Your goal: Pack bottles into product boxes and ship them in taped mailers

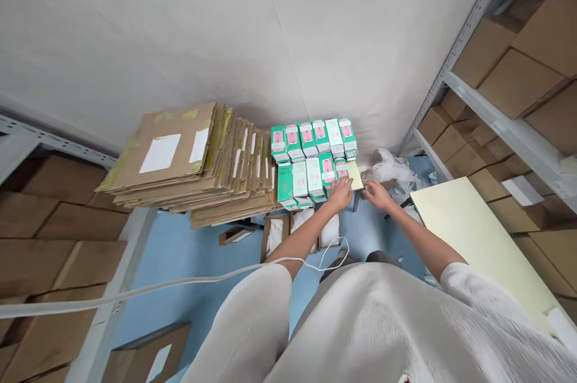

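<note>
Small green, white and pink product boxes (326, 169) stand in two rows on a narrow pale yellow table (356, 175). My left hand (341, 192) is at the right end of the front row, its fingers stretched against the nearest green and pink box (341, 168). Just past the table's right front corner, my right hand (376, 195) hovers with its fingers apart and loosely bent. Nothing shows in it. Part of the box's lower front is hidden behind my left hand.
Flattened cardboard cartons (180, 136) are piled left of the boxes. Open cartons with white contents (274, 235) stand on the floor below. A white cable (202, 279) crosses before me. Shelves with cardboard boxes flank both sides; a pale yellow tabletop (478, 238) is at right.
</note>
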